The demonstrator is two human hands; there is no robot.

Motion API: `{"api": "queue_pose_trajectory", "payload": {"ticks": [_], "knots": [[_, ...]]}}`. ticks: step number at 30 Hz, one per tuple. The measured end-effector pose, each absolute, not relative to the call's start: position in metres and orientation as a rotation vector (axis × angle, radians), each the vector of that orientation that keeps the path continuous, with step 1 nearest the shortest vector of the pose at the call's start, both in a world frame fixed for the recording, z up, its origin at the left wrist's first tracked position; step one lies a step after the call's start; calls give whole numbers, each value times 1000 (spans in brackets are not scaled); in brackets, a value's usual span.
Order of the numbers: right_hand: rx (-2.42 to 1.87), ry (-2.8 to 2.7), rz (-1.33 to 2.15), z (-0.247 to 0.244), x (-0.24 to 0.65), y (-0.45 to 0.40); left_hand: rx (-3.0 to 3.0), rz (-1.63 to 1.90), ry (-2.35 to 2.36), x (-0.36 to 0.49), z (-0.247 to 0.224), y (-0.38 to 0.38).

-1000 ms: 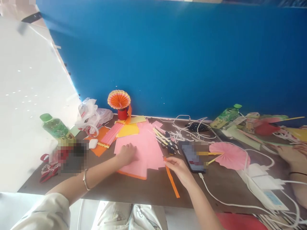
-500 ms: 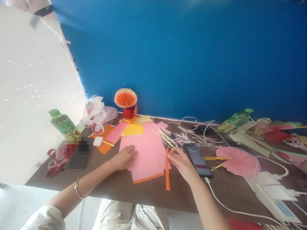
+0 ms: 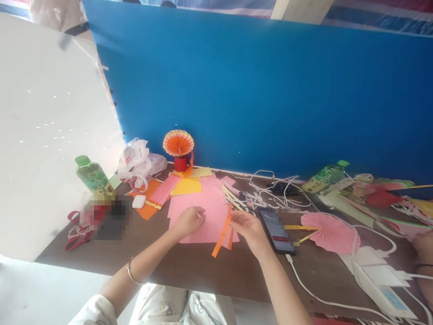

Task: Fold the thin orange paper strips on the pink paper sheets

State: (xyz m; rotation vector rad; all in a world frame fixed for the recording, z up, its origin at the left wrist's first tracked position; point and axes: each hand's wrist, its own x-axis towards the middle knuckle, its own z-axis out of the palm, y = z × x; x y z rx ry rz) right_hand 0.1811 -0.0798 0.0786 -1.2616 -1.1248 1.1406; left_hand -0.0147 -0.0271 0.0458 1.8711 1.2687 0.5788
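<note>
Pink paper sheets lie stacked on the table in front of me. My right hand pinches a narrow orange paper strip, which slants down to the left across the sheets' right side. A second, thinner orange edge shows beside it at the sheets' lower right. Over the left part of the pink paper is my left hand, its fingers loosely curled, with nothing visible in them. Beyond it lie a yellow paper piece and a pleated pink strip on orange paper.
A round paper fan on a red base stands by the blue wall. Left are a green-capped bottle and a white case. Right are a phone, paper scraps, cables, a pink fan and a power strip. Another person's hand shows far right.
My right hand has brought the orange strip left over the pink paper, tilting it. My left hand has lifted from lying flat and curled. The orange edge along the sheets' bottom now shows at their right.
</note>
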Motion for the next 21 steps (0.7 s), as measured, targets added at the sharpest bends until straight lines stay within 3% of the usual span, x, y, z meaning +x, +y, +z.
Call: {"api": "queue_pose_trajectory", "payload": {"ticks": [4, 9, 21], "knots": [[-1230, -1231, 1225, 81, 172, -83, 1431, 698, 844, -17, 78, -20], [-1189, -1387, 1399, 85, 171, -78, 1578, 772, 950, -8, 97, -26], [-1155, -1439, 1456, 93, 174, -82, 1647, 786, 984, -5, 108, -27]]}}
